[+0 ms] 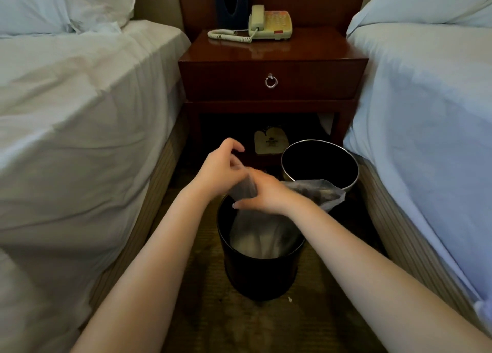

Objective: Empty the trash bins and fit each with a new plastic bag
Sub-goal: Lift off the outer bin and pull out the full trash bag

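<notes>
Lower centre: the plastic bag (262,235) hangs into the near bin (261,275), not yet over its rim. Fingers of the left hand (221,170) and right hand (266,193) pinch it. The far bin (319,163) seems unlined.

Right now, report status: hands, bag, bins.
Both the left hand and right hand grip the plastic bag over the near bin. Bag hangs inside, rim not yet covered. Behind it, far bin looks unlined. Nothing blocking.
</notes>
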Demonstrator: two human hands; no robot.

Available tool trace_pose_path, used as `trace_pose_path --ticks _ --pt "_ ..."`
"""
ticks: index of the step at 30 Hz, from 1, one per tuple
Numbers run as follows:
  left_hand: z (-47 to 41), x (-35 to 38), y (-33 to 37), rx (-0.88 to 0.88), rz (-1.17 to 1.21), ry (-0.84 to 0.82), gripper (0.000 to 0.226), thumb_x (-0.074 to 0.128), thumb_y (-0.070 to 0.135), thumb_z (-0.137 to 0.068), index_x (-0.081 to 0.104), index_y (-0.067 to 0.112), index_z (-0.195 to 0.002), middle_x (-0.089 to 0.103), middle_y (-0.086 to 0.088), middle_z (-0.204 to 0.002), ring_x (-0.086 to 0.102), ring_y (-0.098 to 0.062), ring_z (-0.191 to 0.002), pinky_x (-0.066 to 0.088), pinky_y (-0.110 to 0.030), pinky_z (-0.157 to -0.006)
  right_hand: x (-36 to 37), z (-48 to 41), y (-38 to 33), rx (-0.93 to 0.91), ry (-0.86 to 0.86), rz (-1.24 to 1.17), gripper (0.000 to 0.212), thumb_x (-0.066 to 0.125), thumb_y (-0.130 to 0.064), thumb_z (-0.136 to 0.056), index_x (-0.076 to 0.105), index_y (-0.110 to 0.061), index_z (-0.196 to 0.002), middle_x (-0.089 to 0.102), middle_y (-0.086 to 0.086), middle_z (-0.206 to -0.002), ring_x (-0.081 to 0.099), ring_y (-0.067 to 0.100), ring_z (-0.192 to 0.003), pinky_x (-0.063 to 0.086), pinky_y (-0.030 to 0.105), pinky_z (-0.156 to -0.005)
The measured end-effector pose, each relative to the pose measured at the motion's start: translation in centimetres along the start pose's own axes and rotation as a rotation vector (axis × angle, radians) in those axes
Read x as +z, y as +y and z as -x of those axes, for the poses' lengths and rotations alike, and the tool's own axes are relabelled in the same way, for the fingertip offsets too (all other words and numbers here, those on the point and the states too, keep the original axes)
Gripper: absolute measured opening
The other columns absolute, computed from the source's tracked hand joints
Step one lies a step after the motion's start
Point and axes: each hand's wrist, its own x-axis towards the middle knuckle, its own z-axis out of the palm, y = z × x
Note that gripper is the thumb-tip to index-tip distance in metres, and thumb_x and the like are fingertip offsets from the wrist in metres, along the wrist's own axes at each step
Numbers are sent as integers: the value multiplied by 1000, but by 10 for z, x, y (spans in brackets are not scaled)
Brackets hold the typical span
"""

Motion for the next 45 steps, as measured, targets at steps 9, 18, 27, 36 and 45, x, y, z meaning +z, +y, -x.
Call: trace_pose_path --ticks 9,18,27,36,45 --pt "-1 8 -29 -158 259 -177 126 84 24 -67 -8 26 -152 22 0 -157 21 -17 -143 26 -42 -116 5 -1 3 159 335 -198 22 55 -25 -97 68 -11 -109 68 8 -103 63 22 -96 50 35 -81" --pt "1 89 -36 -73 370 -351 78 78 40 -71 43 15 -137 55 -2 -131 51 -13 -121 45 -31 -103 -27 3 -12 -54 278 127 7 54 -20 -94 59 -18 -99 60 0 -88 55 17 -79 37 29 -65" --pt "-14 98 -33 -240 299 139 23 55 12 -94 60 7 -116 66 -11 -109 61 -26 -102 45 -27 -83 -52 8 23 100 133 -128 87 72 -45 -82 23 -26 -151 44 2 -144 41 19 -134 39 34 -105" --pt "-7 85 -37 -272 637 -123 35 60 23 -92 53 18 -127 61 7 -108 59 -7 -97 50 -19 -78 1 8 60 333 18 224 21 57 -30 -94 61 -22 -113 66 1 -103 64 22 -97 53 41 -86" --pt "-11 93 -32 -344 621 -57 24 53 28 -96 59 13 -114 61 -3 -101 58 -15 -92 43 -23 -71 31 -1 48 345 -224 266 12 53 -18 -95 63 -15 -101 60 2 -86 61 20 -80 50 32 -70"
